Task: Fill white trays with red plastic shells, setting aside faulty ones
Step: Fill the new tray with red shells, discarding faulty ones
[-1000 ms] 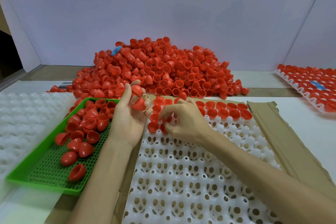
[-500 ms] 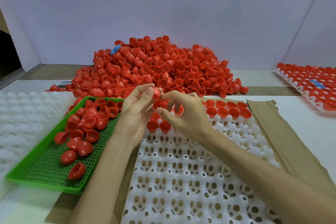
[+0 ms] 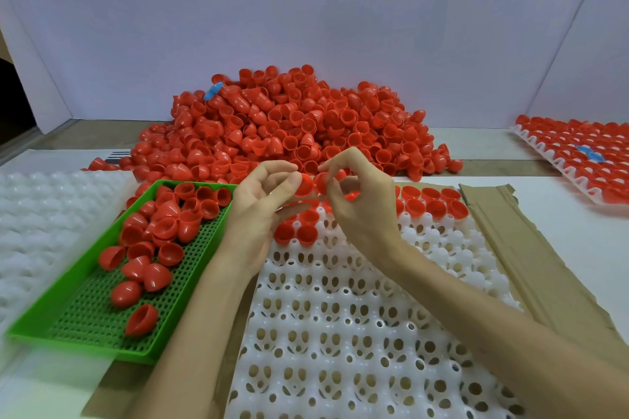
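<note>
A white tray (image 3: 340, 333) with holed cups lies in front of me. Its far row and a few cups at the left of the rows behind it hold red shells (image 3: 430, 196). My left hand (image 3: 258, 211) and my right hand (image 3: 357, 201) meet above the tray's far left part. Between thumb and fingers, my left hand pinches a red shell (image 3: 304, 184). My right hand pinches another red shell (image 3: 321, 180) right beside it, and a further shell (image 3: 352, 196) shows in its palm. A big heap of red shells (image 3: 289, 133) lies behind.
A green perforated tray (image 3: 41, 323) at the left holds several red shells. Empty white trays (image 3: 44, 214) lie further left. A filled white tray (image 3: 578, 156) sits at the far right. Brown cardboard (image 3: 531, 265) lies under and right of the tray in front of me.
My right hand has risen from the tray's cups to meet my left hand. Both hands now hold shells side by side, higher above the tray.
</note>
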